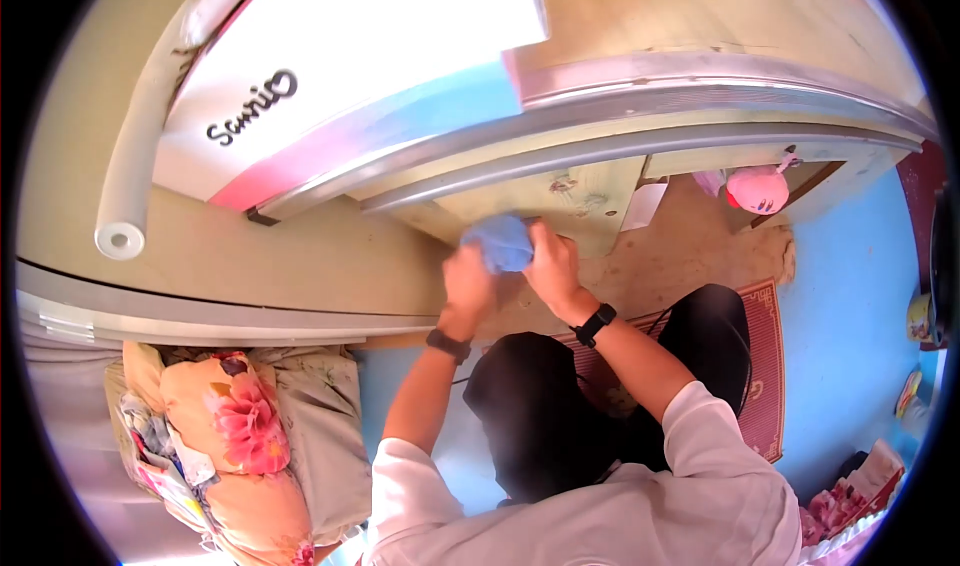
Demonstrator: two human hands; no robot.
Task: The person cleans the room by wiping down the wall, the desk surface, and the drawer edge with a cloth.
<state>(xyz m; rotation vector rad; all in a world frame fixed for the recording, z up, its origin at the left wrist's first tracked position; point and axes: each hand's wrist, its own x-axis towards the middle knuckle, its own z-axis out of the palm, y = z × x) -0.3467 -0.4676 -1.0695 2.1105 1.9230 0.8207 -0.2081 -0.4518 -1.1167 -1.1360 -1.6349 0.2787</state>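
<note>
A bunched blue cloth (500,243) is held between my two hands, in front of a pale cabinet panel. My left hand (468,284) closes round its left side, slightly blurred. On the right side, the fingers of my right hand (553,268) are wrapped round the cloth's edge. Dark bands circle both wrists. Just behind the cloth is the cabinet panel (540,198), with small faded pictures on it. Whether the cloth touches the panel I cannot tell.
A metal-edged ledge (700,96) crosses above my hands, with a white Sanrio board (370,56) over it. A pink plush toy (758,189) hangs at right. Orange floral cushions (240,436) lie at lower left. A red patterned mat (765,366) lies beneath my legs.
</note>
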